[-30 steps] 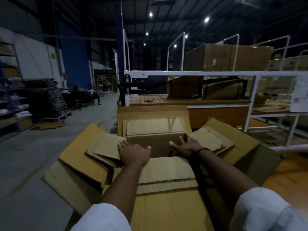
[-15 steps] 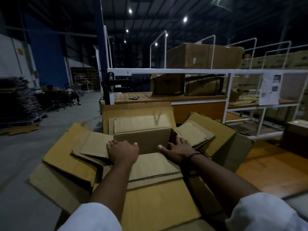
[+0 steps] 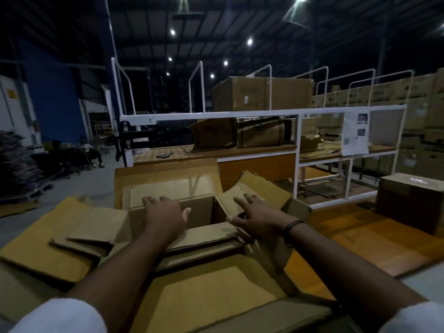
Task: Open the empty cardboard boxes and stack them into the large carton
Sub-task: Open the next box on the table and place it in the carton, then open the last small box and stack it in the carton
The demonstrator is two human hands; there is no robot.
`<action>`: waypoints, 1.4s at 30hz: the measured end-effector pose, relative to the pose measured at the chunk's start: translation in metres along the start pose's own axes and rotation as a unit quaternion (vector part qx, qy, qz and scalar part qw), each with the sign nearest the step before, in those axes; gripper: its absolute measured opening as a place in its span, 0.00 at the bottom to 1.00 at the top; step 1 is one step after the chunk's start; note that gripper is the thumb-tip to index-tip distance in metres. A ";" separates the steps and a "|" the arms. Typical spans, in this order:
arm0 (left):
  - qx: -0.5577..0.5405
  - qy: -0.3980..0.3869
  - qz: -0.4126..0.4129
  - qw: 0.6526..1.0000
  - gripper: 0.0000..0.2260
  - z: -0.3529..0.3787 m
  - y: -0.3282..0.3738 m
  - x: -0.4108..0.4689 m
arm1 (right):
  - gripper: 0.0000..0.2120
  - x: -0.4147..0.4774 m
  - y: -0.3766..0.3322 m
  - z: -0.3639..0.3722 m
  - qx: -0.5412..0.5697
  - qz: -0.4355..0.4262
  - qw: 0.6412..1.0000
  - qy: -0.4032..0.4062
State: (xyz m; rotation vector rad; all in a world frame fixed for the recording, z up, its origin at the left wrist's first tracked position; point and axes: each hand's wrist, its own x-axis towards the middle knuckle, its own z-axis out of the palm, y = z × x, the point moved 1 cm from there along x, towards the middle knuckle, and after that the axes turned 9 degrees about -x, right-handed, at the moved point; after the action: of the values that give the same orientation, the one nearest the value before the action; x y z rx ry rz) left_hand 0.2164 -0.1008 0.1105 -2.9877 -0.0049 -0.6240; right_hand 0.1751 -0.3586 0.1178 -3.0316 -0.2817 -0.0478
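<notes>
Both hands are lying farther forward than half a second ago: the left hand (image 3: 164, 213) is no longer at the near left corner of the small box (image 3: 197, 209) but is reaching across to its far flap (image 3: 168, 191), and the right hand (image 3: 255, 212) is now lying out on its right flap (image 3: 234, 200). The left hand's fingers are lying straight and close together on the far flap, with the thumb sticking out over the opening and nothing pinched. The right hand's fingers are spread apart and pressing flat on the right flap, gripping nothing. The small box is sitting open-topped inside the large carton (image 3: 165, 171), with its four flaps folded outward over the carton's own flaps. The carton's left flap (image 3: 48, 239) and near flap (image 3: 206, 292) are lying spread low, and its right flap (image 3: 266, 186) is standing up at an angle just behind the right hand. A black wristband (image 3: 292, 224) is circling the right wrist. To the right, a wooden table top (image 3: 365, 236) is carrying a closed brown box (image 3: 413, 203). Behind the carton, a white metal rack (image 3: 240, 114) is holding more cardboard boxes and a printed sheet (image 3: 355, 133). At far left, seated people (image 3: 84, 150) are showing dimly near a dark stacked pile (image 3: 14, 164).
</notes>
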 end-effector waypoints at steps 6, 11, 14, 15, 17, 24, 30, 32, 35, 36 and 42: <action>-0.091 0.078 0.117 0.986 0.23 -0.057 0.120 0.005 | 0.38 -0.039 0.105 -0.040 0.065 0.031 0.990 0.122; -0.205 0.075 0.176 0.960 0.24 -0.086 0.244 0.006 | 0.36 -0.073 0.197 -0.032 0.079 0.088 0.970 0.211; -0.232 0.092 0.206 0.946 0.24 -0.097 0.319 -0.002 | 0.34 -0.102 0.253 -0.018 0.079 0.113 0.961 0.240; -0.234 0.089 0.222 0.942 0.24 -0.098 0.343 -0.006 | 0.34 -0.112 0.272 -0.012 0.085 0.123 0.956 0.251; -0.221 0.072 0.251 0.940 0.24 -0.096 0.386 -0.013 | 0.36 -0.131 0.309 0.000 0.104 0.143 0.949 0.262; -0.170 0.019 0.292 0.941 0.23 -0.056 0.499 -0.033 | 0.38 -0.182 0.414 0.032 0.137 0.214 0.928 0.271; -0.155 -0.030 0.317 0.935 0.24 -0.014 0.555 -0.035 | 0.39 -0.205 0.464 0.065 0.139 0.263 0.924 0.239; -0.174 -0.054 0.314 0.932 0.25 0.000 0.573 -0.033 | 0.40 -0.209 0.477 0.078 0.144 0.279 0.920 0.234; -0.228 -0.113 0.298 0.920 0.23 0.029 0.601 -0.031 | 0.40 -0.211 0.499 0.097 0.155 0.300 0.915 0.222; -0.237 -0.128 0.298 0.916 0.23 0.040 0.611 -0.031 | 0.41 -0.210 0.506 0.103 0.154 0.307 0.913 0.219; -0.277 -0.168 0.286 0.902 0.28 0.103 0.673 -0.011 | 0.40 -0.194 0.559 0.133 0.134 0.342 0.908 0.203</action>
State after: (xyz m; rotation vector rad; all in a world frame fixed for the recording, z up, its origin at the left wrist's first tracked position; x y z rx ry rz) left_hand 0.2613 -0.7623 -0.0461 -3.2908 1.1579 -0.0287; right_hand 0.0908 -0.9274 -0.0738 -2.5821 0.7375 -0.5224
